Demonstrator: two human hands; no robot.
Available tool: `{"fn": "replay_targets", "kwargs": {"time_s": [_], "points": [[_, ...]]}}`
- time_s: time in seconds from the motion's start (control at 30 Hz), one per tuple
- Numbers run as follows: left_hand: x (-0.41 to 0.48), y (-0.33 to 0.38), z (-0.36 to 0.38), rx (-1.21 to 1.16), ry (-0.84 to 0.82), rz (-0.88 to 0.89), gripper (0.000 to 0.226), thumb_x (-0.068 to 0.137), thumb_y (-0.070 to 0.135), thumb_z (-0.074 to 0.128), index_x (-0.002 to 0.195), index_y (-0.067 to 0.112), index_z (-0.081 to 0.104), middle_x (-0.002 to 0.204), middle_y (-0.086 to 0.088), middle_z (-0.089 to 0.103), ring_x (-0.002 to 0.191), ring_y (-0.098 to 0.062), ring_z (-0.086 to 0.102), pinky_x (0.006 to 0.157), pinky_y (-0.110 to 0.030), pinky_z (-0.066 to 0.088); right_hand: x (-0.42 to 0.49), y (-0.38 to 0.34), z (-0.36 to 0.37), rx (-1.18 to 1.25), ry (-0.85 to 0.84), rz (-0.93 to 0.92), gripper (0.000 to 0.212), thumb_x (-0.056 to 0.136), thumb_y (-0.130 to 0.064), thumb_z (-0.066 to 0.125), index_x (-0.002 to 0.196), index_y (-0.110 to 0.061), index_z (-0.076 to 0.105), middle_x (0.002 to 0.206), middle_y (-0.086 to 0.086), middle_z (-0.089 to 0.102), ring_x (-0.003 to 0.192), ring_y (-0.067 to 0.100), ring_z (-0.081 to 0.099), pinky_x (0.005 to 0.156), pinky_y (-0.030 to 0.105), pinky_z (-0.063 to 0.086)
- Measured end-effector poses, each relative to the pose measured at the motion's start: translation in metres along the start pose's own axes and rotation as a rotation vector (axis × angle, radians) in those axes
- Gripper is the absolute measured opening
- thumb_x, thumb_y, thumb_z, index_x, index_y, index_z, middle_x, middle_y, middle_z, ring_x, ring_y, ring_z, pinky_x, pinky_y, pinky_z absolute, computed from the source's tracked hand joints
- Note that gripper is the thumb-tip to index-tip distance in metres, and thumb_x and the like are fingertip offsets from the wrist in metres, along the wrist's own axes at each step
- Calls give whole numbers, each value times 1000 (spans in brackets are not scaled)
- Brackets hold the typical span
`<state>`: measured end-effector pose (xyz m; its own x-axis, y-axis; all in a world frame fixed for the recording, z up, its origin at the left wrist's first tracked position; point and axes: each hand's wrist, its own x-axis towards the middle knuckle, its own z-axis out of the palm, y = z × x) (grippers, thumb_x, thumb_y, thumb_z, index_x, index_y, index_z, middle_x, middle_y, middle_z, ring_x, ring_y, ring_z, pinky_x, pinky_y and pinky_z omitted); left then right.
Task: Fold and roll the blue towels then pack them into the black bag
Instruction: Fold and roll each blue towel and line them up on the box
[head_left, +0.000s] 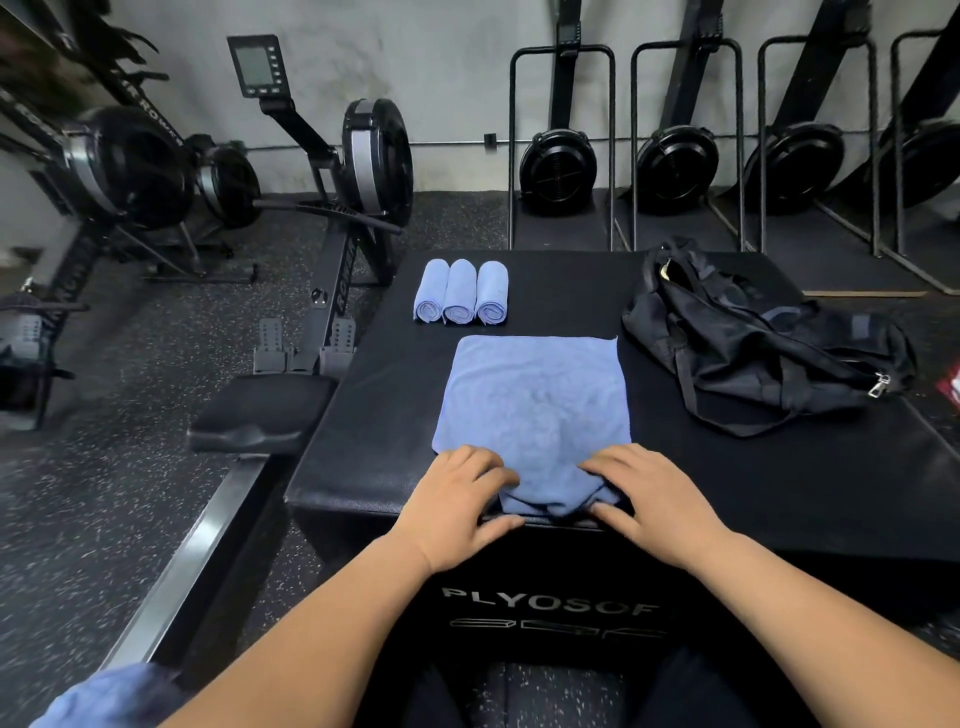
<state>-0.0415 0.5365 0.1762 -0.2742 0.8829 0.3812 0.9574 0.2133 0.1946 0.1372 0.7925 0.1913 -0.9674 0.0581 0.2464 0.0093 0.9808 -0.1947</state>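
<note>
A blue towel (535, 405) lies folded flat on the black padded box (779, 493), its near edge bunched into the start of a roll. My left hand (462, 499) grips the left end of that bunched edge, and my right hand (649, 499) grips the right end. Three rolled blue towels (461, 293) lie side by side at the far left of the box top. The black bag (769, 343) lies crumpled on the far right of the box, a metal clip showing at its right end.
A rowing machine (332, 218) stands just left of the box, its seat (260, 410) close to the box edge. More blue cloth (104, 696) shows at the bottom left corner. Upright machines (675, 166) line the wall behind.
</note>
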Motion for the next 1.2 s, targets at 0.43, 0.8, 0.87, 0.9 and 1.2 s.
{"fn": "replay_targets", "kwargs": {"time_s": [0.43, 0.8, 0.87, 0.9, 1.2], "points": [[53, 3, -33, -77, 174, -495, 38, 91, 23, 67, 128, 30, 61, 110, 10, 63, 102, -21, 53, 89, -40, 43, 55, 7, -27, 304, 87, 520, 37, 87, -42, 80, 122, -39, 68, 105, -14, 67, 95, 15, 64, 87, 36, 52], [41, 1, -8, -68, -5, -284, 40, 88, 40, 73, 127, 38, 64, 119, 18, 69, 112, -14, 60, 103, -34, 41, 31, 4, -8, 146, 55, 193, 30, 93, -56, 67, 114, -36, 73, 109, -20, 71, 103, 15, 58, 88, 36, 50], [45, -1, -12, -135, 104, -335, 32, 91, 32, 72, 122, 35, 68, 106, 20, 72, 102, -14, 64, 98, -37, 47, 35, 7, -13, 244, 137, 270, 12, 97, -44, 67, 95, -36, 76, 93, -22, 73, 93, 15, 60, 82, 30, 46], [46, -1, -15, -177, 147, -365, 31, 92, 32, 73, 122, 34, 68, 102, 21, 71, 99, -11, 65, 96, -36, 49, 38, 10, -16, 300, 173, 327, 15, 97, -45, 65, 88, -36, 75, 86, -23, 73, 88, 13, 60, 78, 26, 44], [40, -7, -15, -341, 83, -478, 28, 95, 38, 73, 122, 35, 68, 97, 21, 73, 87, -2, 68, 89, -31, 56, 39, -4, -15, 87, 119, 26, 43, 81, -73, 70, 109, -41, 75, 105, -19, 60, 98, 14, 52, 83, 31, 47]]}}
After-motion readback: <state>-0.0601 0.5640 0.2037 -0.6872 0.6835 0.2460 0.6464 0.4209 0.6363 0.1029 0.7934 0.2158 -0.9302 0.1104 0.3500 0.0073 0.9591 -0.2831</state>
